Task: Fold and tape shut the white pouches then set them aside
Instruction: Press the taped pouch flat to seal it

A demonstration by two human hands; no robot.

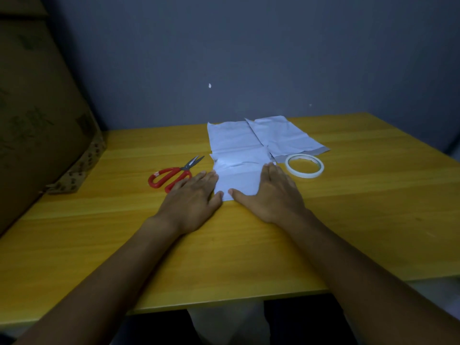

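Yellow wooden surface [348, 195] is carrying everything. White folded plastic pouch [239, 178] is being pressed flat between left hand [196, 195] and right hand [276, 192], fingers straight, its long axis running away from them. White tape roll [304, 165] is lying nearer the right; red-handled scissors [174, 176] are lying by the left.

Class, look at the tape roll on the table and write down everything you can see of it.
The tape roll is a thin ring, white to pale cream, with a wide open centre through which the yellow table shows. It lies flat on the table, just in front of the right-hand white pouch, at or slightly over its grey edge. The right hand rests close to its left without touching it. No loose end of tape can be made out.
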